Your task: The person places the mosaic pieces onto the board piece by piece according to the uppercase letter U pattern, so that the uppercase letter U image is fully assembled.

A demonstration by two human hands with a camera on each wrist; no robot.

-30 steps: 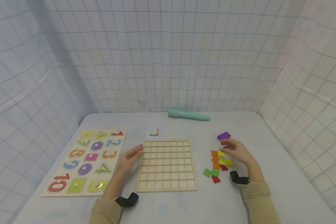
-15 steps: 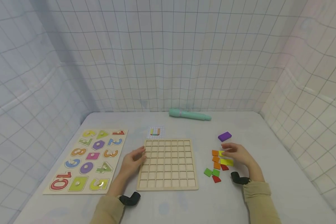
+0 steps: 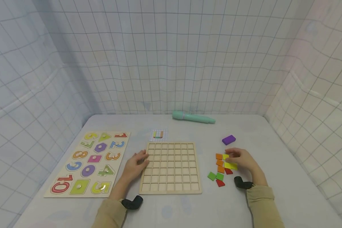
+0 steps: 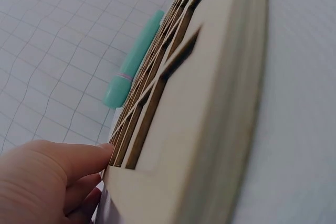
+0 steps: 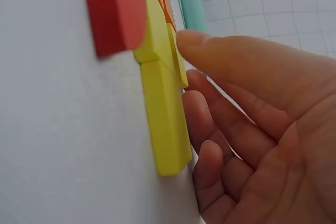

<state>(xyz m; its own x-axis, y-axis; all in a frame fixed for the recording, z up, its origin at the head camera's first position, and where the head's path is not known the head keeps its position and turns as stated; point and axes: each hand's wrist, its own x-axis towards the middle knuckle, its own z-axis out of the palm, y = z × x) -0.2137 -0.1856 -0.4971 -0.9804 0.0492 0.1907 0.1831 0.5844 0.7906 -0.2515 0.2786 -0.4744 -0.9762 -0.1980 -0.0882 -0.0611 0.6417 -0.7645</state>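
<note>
In the head view my left hand [image 3: 134, 164] rests at the left edge of a wooden grid board [image 3: 171, 192]. Its thumb touches the board's rim [image 4: 184, 171] in the left wrist view, the other fingers partly hidden beside it. My right hand [image 3: 243, 159] is low over loose coloured tiles; its thumb and index finger pinch a small yellow tile [image 3: 225, 156] at its edges, still among the others. Close by lie two more yellow tiles [image 3: 231, 166], orange tiles [image 3: 219, 162], green tiles [image 3: 212, 176] and red tiles [image 3: 220, 183].
A purple block [image 3: 229, 140] lies beyond my right hand. Behind the board is a small pattern card [image 3: 158, 135] with a U shape. A mint-green marker-like tube [image 3: 193, 117] lies at the back. A number puzzle board [image 3: 86, 183] is on the left.
My right hand has come down slightly toward me, onto the yellow tile beside the orange ones. My left hand has shifted a little onto the grid board's edge, its fingers more bent.
</note>
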